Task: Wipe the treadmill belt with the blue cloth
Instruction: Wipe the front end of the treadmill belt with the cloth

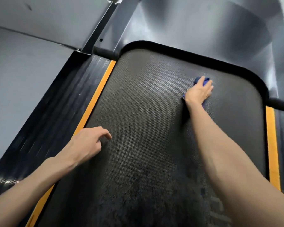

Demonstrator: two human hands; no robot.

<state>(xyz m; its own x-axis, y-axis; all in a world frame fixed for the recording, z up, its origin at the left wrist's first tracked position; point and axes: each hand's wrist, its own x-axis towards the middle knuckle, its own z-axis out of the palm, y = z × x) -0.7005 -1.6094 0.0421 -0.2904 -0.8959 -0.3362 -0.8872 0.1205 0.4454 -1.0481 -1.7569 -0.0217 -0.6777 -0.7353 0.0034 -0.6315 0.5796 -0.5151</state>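
- Most of the belt (146, 112) looks to be left for you: the cloth (197, 80) sits on the belt at its far right end, near the curved black lip below the motor cover (195, 30)
- Your right grip (199, 92) lies on top of the cloth with fingers spread and fairly straight, pressing it down rather than clenching it; blue shows past the fingertips and beside the wrist
- Your left grip (87, 145) is released and holds nothing, fingers loosely bent, at the belt's left edge just beside the orange strip (97, 97); I cannot tell whether it touches the belt
- The far part of the belt looks even and slightly shiny, while the near part between your forearms shows dark mottled patches; I cannot tell if that is damp from wiping or grime not yet reached
- My judgement: you are mid-wipe at the far end, and nothing shows the job as finished
- Left to do, as I read it: passes across the full width from strip to strip, then the near half toward you, keeping the cloth flat under your palm so it does not bunch
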